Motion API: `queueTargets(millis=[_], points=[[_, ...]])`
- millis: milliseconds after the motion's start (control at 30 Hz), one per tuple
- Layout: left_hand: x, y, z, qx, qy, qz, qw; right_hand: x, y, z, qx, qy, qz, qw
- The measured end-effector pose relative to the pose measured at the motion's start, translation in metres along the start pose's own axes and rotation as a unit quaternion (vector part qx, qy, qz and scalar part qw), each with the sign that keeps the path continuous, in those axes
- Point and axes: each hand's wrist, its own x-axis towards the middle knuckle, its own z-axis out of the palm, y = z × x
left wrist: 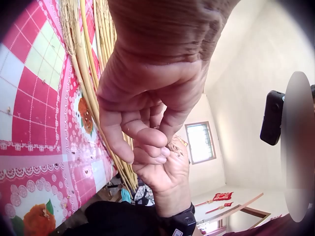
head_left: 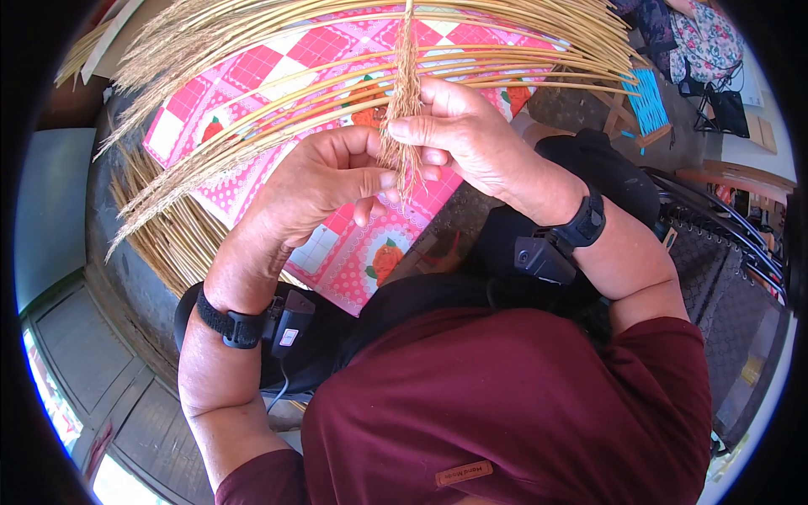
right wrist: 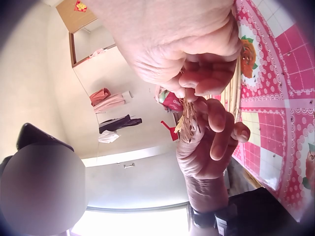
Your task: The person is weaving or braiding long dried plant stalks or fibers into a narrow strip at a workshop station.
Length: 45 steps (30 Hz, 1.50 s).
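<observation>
A dried grass stalk with a feathery seed head (head_left: 405, 97) points toward the person, its bushy tip low between both hands. My left hand (head_left: 324, 177) pinches the seed head near its tip from the left, thumb and fingertips together. From the right, my right hand (head_left: 471, 139) grips it slightly higher, with the thumb lying across it. The frayed tip (right wrist: 187, 120) pokes out between the hands in the right wrist view. In the left wrist view the left fingers hide most of the seed head.
Several loose grass stalks (head_left: 505, 59) lie across the pink patterned tablecloth (head_left: 244, 67). A bundle of stalks (head_left: 172, 244) sits lower at the left. A stool with a blue woven seat (head_left: 646, 101) stands at the right, near a dark chair (head_left: 715, 278).
</observation>
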Motion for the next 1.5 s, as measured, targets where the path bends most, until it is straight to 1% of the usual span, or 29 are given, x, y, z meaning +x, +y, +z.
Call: queueTargets(millis=[267,367,500,567,667,867,1100,1500], points=[[0.0,0.0,0.003,0.003,0.006,0.017,1.0,-0.001,-0.005,0.004,-0.06,0.012,-0.003,0.998],[0.0,0.0,0.005,-0.002,0.008,0.011,1.0,0.001,0.0,0.002,-0.051,0.002,-0.02,0.999],[-0.004,0.01,0.009,-0.005,0.01,-0.014,1.0,0.001,-0.001,0.003,-0.042,-0.001,-0.008,0.999],[-0.005,0.008,0.006,0.007,0.008,-0.014,1.0,0.001,-0.003,0.004,-0.026,-0.007,-0.001,1.0],[-0.007,0.008,0.004,0.017,0.017,-0.018,1.0,0.0,-0.007,0.005,0.043,-0.022,0.034,0.998],[-0.004,0.003,0.002,0.004,0.023,0.005,1.0,0.001,-0.007,0.005,0.025,0.007,0.036,0.999],[-0.002,0.002,0.002,-0.001,0.03,0.015,0.999,0.0,-0.008,0.005,0.027,0.014,0.031,0.999],[-0.001,0.0,-0.001,-0.03,0.005,0.016,0.999,0.0,-0.006,0.005,0.029,0.011,0.028,0.999]])
